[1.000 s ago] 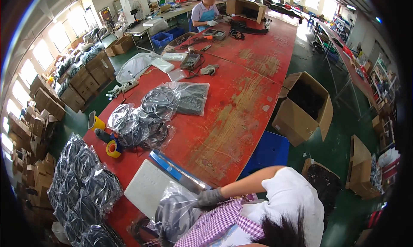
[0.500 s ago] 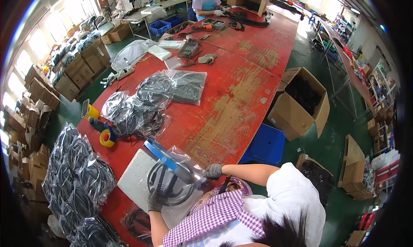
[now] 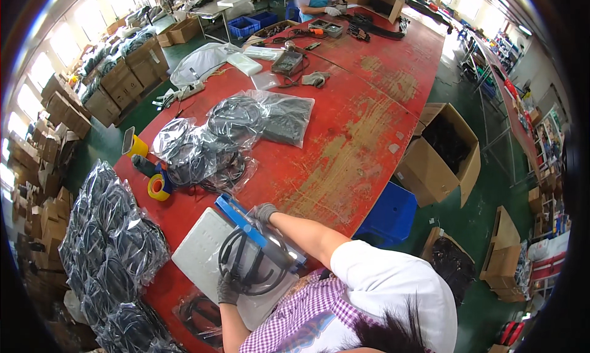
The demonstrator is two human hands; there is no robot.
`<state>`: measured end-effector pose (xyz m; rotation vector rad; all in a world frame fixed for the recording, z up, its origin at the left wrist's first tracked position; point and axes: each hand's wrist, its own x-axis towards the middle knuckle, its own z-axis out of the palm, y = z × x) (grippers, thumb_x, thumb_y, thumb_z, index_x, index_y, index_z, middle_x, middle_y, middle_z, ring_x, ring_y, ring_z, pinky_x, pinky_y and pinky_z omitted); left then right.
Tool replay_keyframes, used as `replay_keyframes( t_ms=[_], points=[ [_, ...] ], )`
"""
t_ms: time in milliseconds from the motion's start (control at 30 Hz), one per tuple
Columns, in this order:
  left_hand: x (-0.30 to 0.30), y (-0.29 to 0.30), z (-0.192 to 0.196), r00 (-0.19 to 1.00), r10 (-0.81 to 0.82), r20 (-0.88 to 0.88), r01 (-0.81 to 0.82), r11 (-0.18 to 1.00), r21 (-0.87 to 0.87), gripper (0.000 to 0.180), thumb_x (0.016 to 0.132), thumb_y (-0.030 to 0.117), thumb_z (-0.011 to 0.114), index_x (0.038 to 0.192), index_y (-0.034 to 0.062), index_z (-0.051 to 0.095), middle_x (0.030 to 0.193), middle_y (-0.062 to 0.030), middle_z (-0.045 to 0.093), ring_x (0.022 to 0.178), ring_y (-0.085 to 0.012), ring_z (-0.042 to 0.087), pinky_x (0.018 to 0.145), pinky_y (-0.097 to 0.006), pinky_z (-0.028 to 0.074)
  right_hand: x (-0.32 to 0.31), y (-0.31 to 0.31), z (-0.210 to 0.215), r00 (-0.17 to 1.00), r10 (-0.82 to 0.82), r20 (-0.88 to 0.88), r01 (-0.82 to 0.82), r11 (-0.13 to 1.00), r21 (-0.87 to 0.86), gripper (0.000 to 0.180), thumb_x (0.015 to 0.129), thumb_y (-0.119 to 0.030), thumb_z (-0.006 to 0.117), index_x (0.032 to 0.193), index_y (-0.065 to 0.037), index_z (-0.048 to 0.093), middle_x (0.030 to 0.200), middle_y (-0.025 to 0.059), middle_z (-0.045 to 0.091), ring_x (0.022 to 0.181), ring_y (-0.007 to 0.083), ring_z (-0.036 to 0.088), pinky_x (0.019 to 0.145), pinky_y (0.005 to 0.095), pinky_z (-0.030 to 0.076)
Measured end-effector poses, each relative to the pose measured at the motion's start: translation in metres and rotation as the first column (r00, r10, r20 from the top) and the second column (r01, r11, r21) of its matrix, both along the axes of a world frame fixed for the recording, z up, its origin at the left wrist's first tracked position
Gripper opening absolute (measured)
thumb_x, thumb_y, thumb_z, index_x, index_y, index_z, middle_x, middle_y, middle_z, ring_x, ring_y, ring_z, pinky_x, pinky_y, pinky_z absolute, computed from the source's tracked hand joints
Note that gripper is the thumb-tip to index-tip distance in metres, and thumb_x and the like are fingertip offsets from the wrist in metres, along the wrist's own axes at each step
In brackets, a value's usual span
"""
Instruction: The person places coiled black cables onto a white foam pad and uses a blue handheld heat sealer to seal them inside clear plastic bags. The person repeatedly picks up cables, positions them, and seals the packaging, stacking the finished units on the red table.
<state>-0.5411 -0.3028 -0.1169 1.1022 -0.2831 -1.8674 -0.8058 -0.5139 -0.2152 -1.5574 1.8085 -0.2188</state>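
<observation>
The left hand (image 3: 228,288) now grips the coiled black cable (image 3: 252,267) in closed fingers on the white pad (image 3: 200,254); the right hand (image 3: 264,213) has moved onto the blue sealer bar (image 3: 246,223), fingers curled, so bagging proceeds.

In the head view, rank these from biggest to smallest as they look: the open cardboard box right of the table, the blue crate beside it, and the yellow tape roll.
1. open cardboard box
2. blue crate, though it lies nearer the camera
3. yellow tape roll
</observation>
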Motion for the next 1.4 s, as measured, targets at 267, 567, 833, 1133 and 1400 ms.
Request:
replay_keyframes(
  t_ms=[267,567,833,1133,1400],
  points=[
    [0.037,0.013,-0.002,0.985,0.148,0.093,-0.144,0.988,-0.048,0.024,0.081,0.022,0.054,0.100,0.0072,0.055,0.084,-0.0026,0.059,0.072,-0.0120,0.056,0.061,-0.025,0.046,0.023,0.037,0.159,0.913,-0.139,0.383,0.284,0.892,-0.353,0.025,0.071,-0.032,0.055,0.073,-0.007,0.058,0.076,0.0175,0.058,0.070,0.0312,0.055,0.061,0.0382,0.043],
    [0.057,0.003,0.018,0.959,0.253,0.129,-0.258,0.966,0.027,0.018,0.078,0.012,0.057,0.095,0.0071,0.055,0.078,-0.0023,0.058,0.072,-0.0140,0.056,0.063,-0.025,0.047,0.015,0.194,0.258,0.792,0.549,-0.268,-0.605,0.765,-0.222,0.062,0.076,-0.037,0.047,0.123,0.001,0.031,0.124,0.0224,0.033,0.110,0.0329,0.038,0.091,0.0403,0.031],
    [0.069,-0.006,0.015,0.944,0.288,0.160,-0.291,0.957,-0.001,0.019,0.076,0.008,0.057,0.095,0.0039,0.054,0.075,-0.0077,0.059,0.064,-0.0178,0.057,0.059,-0.030,0.049,0.015,0.217,0.189,0.850,0.455,-0.265,-0.526,0.709,-0.470,0.055,0.073,-0.022,0.048,0.121,0.002,0.034,0.122,0.0254,0.034,0.110,0.0345,0.038,0.091,0.0441,0.030],
    [0.097,0.003,-0.004,0.950,0.248,0.189,-0.251,0.968,-0.011,0.019,0.074,0.005,0.059,0.093,0.0043,0.056,0.079,-0.0052,0.060,0.067,-0.0159,0.057,0.061,-0.028,0.048,0.015,0.217,0.179,0.829,0.488,-0.273,-0.551,0.627,-0.551,0.051,0.071,-0.011,0.050,0.118,0.003,0.036,0.120,0.0270,0.035,0.101,0.0408,0.044,0.085,0.0445,0.038],
    [0.090,0.009,0.013,0.826,0.345,0.445,-0.383,0.924,-0.005,0.028,0.076,0.011,0.059,0.103,0.0055,0.053,0.082,-0.0016,0.057,0.067,-0.0116,0.052,0.061,-0.024,0.045,0.013,0.218,0.159,0.839,0.526,-0.138,-0.488,0.617,-0.617,0.055,0.068,-0.010,0.052,0.120,-0.001,0.036,0.121,0.0261,0.034,0.102,0.0412,0.043,0.086,0.0445,0.037]
  ],
)
